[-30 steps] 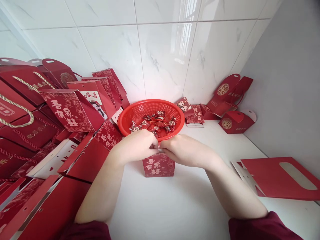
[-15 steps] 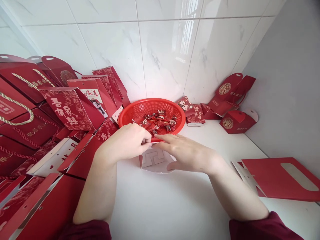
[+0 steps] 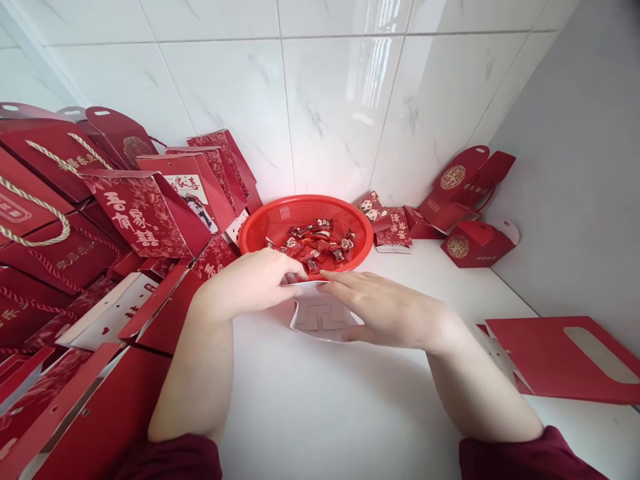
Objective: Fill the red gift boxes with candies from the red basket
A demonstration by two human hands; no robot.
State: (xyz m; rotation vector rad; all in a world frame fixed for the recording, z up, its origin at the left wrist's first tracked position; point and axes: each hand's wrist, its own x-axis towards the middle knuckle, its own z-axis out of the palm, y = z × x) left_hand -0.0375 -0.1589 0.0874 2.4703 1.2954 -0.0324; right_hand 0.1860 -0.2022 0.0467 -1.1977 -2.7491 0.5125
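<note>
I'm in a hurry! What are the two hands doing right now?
Left hand: closed, pinching the top edge of the small box.
Right hand: open, fingers flat on the same box's top edge.

I am watching through 1 head-worn camera, looking forward and down, close over the white counter (image 3: 350, 413), facing the tiled wall (image 3: 330, 100) corner.

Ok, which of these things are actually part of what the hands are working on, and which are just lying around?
In hand:
left hand
right hand
small tipped cardboard box, white base showing
round red plastic basket of wrapped sweets

Lying about:
piled red paper gift bags
flat red card cutout
folded red boxes
</note>
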